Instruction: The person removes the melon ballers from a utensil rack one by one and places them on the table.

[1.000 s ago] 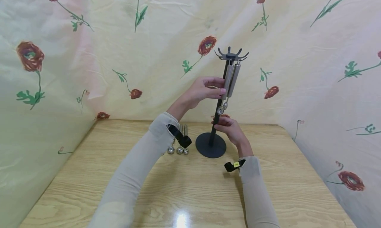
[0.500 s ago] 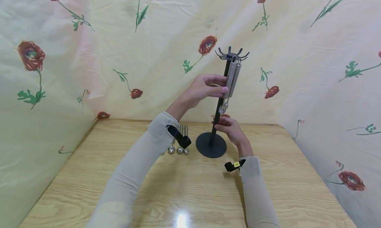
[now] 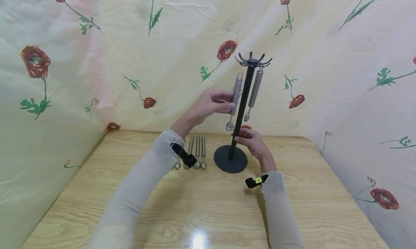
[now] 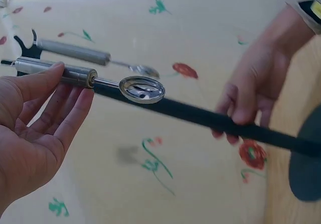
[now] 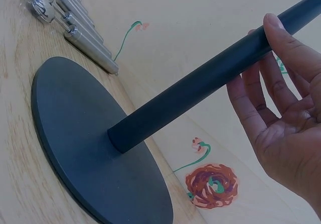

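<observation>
In the head view my left hand [image 3: 208,105] pinches the thick steel handle of a melon baller [image 3: 237,91], which stands nearly upright with its wire loop on top and its small bowl below. In the left wrist view the bowl [image 4: 142,89] looks oval and shiny. The held melon baller is apart from the black hook stand [image 3: 247,97], just left of its post. A second melon baller [image 3: 256,89] hangs from a hook on the stand's right. My right hand [image 3: 251,142] grips the lower post between thumb and fingers; the post leans slightly right in the head view.
Several more melon ballers [image 3: 198,148] lie side by side on the wooden table [image 3: 208,198], left of the stand's round base [image 5: 90,138]; my left sleeve partly covers them. A flowered cloth [image 3: 182,61] hangs behind and at both sides.
My left hand first shifted slightly right with the melon baller near the hooks, then drew it left and a little down, away from the hanging one. My right hand stays on the post.
</observation>
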Tool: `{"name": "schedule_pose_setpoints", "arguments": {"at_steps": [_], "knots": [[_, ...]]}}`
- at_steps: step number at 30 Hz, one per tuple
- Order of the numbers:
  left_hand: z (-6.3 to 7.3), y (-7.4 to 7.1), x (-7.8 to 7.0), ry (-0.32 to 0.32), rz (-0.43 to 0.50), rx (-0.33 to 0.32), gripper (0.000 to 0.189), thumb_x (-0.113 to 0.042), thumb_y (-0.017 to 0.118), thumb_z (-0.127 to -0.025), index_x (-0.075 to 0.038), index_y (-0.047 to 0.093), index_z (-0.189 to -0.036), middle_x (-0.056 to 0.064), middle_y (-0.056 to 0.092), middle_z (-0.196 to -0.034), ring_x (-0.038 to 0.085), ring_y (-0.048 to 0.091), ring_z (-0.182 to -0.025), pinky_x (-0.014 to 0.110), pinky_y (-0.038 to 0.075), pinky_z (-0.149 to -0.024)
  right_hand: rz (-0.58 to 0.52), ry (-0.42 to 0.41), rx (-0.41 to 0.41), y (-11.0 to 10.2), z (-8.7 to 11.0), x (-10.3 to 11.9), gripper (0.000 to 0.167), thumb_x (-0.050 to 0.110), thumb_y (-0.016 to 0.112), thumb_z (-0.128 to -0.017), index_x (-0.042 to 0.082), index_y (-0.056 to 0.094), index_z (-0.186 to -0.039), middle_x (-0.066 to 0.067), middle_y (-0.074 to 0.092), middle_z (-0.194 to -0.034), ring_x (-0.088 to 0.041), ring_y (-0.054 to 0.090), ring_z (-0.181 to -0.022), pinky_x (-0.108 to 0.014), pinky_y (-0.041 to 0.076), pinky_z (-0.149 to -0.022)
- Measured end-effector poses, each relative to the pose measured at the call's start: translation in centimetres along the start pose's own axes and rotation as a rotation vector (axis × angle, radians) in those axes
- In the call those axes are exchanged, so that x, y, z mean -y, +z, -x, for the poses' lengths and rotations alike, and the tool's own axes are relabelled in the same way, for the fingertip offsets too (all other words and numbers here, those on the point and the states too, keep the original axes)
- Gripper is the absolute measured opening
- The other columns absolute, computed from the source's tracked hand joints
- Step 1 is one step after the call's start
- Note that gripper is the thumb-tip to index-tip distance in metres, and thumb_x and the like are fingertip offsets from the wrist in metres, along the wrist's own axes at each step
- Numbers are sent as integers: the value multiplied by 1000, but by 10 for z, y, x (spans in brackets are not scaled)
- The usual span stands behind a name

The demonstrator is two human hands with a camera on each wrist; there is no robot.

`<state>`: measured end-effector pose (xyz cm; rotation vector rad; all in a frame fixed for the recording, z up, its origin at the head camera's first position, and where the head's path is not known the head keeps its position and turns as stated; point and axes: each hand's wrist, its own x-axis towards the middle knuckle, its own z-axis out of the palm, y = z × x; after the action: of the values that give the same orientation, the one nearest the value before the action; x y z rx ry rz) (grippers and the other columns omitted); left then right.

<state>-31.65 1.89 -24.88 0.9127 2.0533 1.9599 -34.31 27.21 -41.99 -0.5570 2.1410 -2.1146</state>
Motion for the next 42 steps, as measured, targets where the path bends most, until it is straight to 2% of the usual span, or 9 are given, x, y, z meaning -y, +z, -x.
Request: {"name": "schedule_pose_setpoints", "arguments": {"at_steps": [8,12,17,19,27,30,35,38,42], "knots": [[26,-38,40,-132,-25,-74,40,-7,70,-96,1,62,-135,19,66,-124,27,69,-110,38,60,-98,14,-3,10,0,0,-3,38,-1,68,-95,-7,60,-131,8,75,-109,-10,69,-104,-23,58,-93],[41,-60,59,-184,-50,-110,39,-7,68,-97,1,61,-135,20,65,-127,26,69,-110,38,60,-99,7,6,3,-1,-1,-4,34,-1,67,-95,-5,63,-129,8,75,-107,-10,69,-103,-23,58,-92],[61,-83,77,-245,-77,-151,40,-6,67,-98,4,59,-137,23,63,-133,26,68,-111,38,59,-100,8,9,2,-1,-2,-2,28,-1,67,-95,17,74,-116,8,75,-106,-9,69,-102,-22,58,-92],[69,-91,84,-255,-99,-156,41,-5,66,-99,5,59,-137,24,62,-135,25,68,-110,38,59,-99,4,-2,11,-1,-1,-1,30,-2,66,-96,20,75,-114,8,75,-109,-9,69,-103,-22,57,-93],[92,-126,107,-314,-174,-201,42,-4,65,-98,7,57,-138,26,60,-133,18,70,-101,36,61,-95,-25,-40,33,-1,-1,1,28,-5,65,-96,9,74,-117,2,75,-117,-10,69,-105,-22,57,-93],[100,-136,113,-347,-198,-207,43,-5,64,-99,8,55,-140,27,58,-135,24,70,-107,37,60,-96,-24,-27,18,-1,-1,0,27,-3,67,-95,-1,69,-122,-1,75,-113,-10,69,-101,-23,58,-91],[116,-151,122,-417,-227,-196,45,-5,62,-101,8,52,-143,31,57,-137,40,65,-120,44,58,-100,-14,-10,7,-1,-2,-1,37,0,68,-95,-11,59,-129,1,75,-111,-10,69,-100,-23,58,-92],[126,-160,129,-447,-234,-183,46,-4,60,-101,10,50,-144,33,57,-138,42,65,-120,47,57,-101,-17,-10,11,0,-1,-1,35,0,68,-95,-9,61,-128,1,75,-111,-10,69,-101,-23,58,-91],[137,-170,139,-477,-260,-173,46,-3,60,-101,12,49,-143,34,57,-136,33,70,-110,47,57,-100,-25,-15,14,0,-1,-1,27,-1,68,-95,2,70,-122,2,75,-110,-10,69,-101,-24,59,-91]]}}
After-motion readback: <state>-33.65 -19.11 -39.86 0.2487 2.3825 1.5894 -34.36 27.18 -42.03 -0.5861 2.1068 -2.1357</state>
